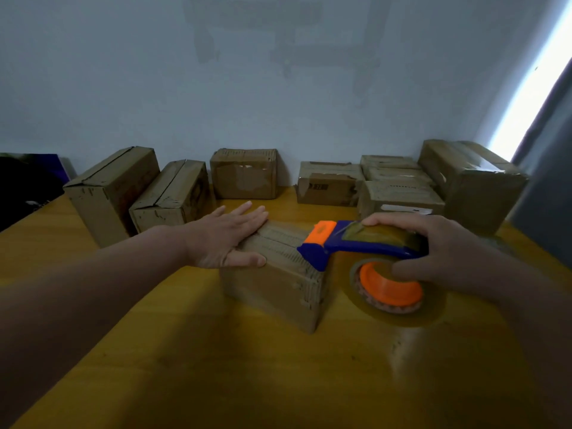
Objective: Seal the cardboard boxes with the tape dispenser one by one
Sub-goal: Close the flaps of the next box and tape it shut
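Right hand (445,246) grips tape dispenser (356,243) on box (278,274); left hand (226,239) presses flat

The person shows as two bare arms, the left hand (227,239) and the right hand (445,252) both uncovered, each forearm bare from wrist to picture edge, with slender fingers (247,212) and a short nail on the left thumb, finer detail lost to blur and dim light.
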`<control>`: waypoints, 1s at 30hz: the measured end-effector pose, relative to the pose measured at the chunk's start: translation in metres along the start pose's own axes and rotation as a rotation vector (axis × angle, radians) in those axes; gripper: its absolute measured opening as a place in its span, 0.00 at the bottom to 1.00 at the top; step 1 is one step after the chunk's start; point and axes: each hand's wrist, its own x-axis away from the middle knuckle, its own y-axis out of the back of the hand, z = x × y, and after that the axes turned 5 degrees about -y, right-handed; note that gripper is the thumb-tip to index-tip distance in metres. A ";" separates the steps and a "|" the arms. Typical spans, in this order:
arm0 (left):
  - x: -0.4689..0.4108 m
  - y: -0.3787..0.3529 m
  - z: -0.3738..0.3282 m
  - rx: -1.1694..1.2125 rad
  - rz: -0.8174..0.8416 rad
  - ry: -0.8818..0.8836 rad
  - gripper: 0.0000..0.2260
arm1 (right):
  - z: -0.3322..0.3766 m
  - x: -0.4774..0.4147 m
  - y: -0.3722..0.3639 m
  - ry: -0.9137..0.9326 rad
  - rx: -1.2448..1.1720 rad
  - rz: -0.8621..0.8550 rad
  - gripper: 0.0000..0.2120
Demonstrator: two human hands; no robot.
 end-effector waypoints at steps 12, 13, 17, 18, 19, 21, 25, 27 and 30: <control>-0.008 -0.015 -0.095 -0.028 -0.234 -0.044 0.41 | -0.015 0.012 -0.032 -0.015 -0.151 -0.102 0.33; -0.009 -0.017 -0.096 -0.035 -0.263 -0.034 0.39 | -0.015 0.013 -0.035 -0.017 -0.170 -0.113 0.34; -0.006 -0.017 -0.085 -0.021 -0.288 -0.063 0.34 | -0.006 0.013 -0.050 0.020 -0.259 -0.167 0.34; -0.004 -0.016 -0.078 -0.011 -0.285 -0.080 0.34 | -0.001 0.011 -0.056 0.030 -0.273 -0.171 0.34; -0.001 -0.015 -0.069 0.000 -0.281 -0.100 0.35 | 0.004 0.009 -0.062 0.038 -0.286 -0.175 0.34; 0.006 -0.013 -0.048 0.042 -0.269 -0.135 0.35 | 0.013 0.003 -0.077 0.053 -0.294 -0.198 0.34; 0.011 -0.011 -0.024 0.137 -0.281 -0.184 0.30 | 0.022 -0.007 -0.105 0.079 -0.285 -0.281 0.35; 0.011 -0.012 -0.022 0.166 -0.293 -0.197 0.29 | 0.021 -0.007 -0.111 0.083 -0.275 -0.295 0.37; 0.010 -0.016 -0.020 0.206 -0.319 -0.212 0.26 | 0.018 -0.002 -0.113 0.062 -0.282 -0.272 0.39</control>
